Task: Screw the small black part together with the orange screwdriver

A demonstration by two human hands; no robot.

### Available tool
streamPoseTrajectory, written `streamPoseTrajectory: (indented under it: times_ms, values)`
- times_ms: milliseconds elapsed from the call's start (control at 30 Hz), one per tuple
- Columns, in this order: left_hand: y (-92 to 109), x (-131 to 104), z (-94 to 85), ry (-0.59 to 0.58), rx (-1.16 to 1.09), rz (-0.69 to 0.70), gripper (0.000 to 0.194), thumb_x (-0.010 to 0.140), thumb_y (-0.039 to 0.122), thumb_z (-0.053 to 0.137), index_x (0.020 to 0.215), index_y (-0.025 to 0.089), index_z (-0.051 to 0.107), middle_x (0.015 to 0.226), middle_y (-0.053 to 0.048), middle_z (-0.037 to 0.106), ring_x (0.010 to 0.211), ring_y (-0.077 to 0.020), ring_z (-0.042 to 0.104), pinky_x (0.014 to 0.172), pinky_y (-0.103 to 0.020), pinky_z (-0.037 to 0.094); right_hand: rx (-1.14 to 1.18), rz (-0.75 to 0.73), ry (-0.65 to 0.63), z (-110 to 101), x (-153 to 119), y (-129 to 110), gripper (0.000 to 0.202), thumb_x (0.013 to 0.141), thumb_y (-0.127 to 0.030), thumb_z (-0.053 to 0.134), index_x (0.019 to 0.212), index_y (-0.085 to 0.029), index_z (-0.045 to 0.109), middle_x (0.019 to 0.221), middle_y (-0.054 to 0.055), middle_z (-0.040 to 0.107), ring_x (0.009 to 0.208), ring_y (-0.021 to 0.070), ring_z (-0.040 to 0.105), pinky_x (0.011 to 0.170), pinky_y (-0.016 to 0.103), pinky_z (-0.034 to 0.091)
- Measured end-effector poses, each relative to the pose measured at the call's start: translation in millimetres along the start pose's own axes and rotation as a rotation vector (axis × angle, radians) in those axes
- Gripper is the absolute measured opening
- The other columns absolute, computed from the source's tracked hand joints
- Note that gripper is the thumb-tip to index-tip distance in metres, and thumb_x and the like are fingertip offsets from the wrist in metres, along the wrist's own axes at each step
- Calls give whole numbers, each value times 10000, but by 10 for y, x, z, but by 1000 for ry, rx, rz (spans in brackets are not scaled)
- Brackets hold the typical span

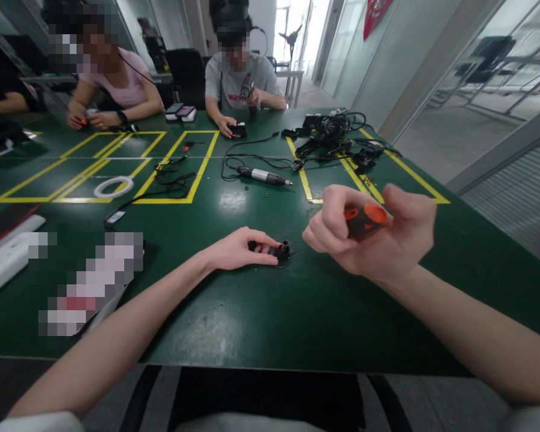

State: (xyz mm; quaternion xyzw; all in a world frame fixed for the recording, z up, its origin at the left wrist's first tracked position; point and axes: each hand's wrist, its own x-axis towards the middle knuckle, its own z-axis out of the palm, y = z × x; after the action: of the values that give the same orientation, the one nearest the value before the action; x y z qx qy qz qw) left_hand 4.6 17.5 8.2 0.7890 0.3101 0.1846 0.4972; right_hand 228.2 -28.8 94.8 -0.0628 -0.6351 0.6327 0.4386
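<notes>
Near the middle of the green table, my left hand [243, 248] lies with thumb and fingers closed around the edge of a small black round part [282, 252], which has a short upright cylinder on top. To the right and raised above the table, my right hand [369, 234] is wrapped round an orange-and-black screwdriver handle [366, 221]. A thin dark shaft runs from it leftward toward the black part; whether its tip touches the part cannot be made out.
Beyond my hands lie a grey-and-black pen-shaped electric tool [263, 175], tangled black cables [333, 132] and a white ring [113, 186]. At left are a white power strip [9, 258] and a blurred-out box [99, 282]. People sit across the table [198, 336].
</notes>
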Motion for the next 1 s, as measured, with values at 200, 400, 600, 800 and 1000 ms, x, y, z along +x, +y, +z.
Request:
streamPoseTrajectory:
  times_ms: [200,400,600,800,1000]
  values:
    - [8,4,-14,-12,-35,-22,428,827,460,818,1112,141,806,703,40,583,661,-100,496,647,-243,374,-60,4,144,26,40,11,376,1019,-553,563,806,-246,513,578,-55,474,459,135,378,501,290,356]
    - [2,-1,-13,-8,-29,-33,426,816,461,821,1104,146,812,703,38,583,665,-102,486,655,-244,377,-10,36,94,-3,63,23,605,1051,-654,428,625,-230,494,471,-57,327,402,116,277,443,291,265]
    - [18,-8,-29,-28,1,-26,439,847,453,793,1152,138,807,724,29,598,682,-107,503,671,-244,386,2,19,126,14,9,8,380,958,-578,617,798,-252,505,507,-92,362,397,107,258,461,275,302]
    - [-27,-2,-32,-33,37,-9,461,870,474,771,1211,165,799,740,24,613,693,-110,508,693,-249,388,20,4,124,8,54,3,500,1058,-532,494,665,-223,504,521,-55,393,404,99,256,424,256,251]
    - [17,-11,-19,-32,79,26,458,876,469,770,1219,166,787,748,31,603,701,-109,508,719,-251,396,39,-16,3,-11,29,2,594,1012,-664,509,621,-217,488,466,-75,318,384,89,239,425,260,253]
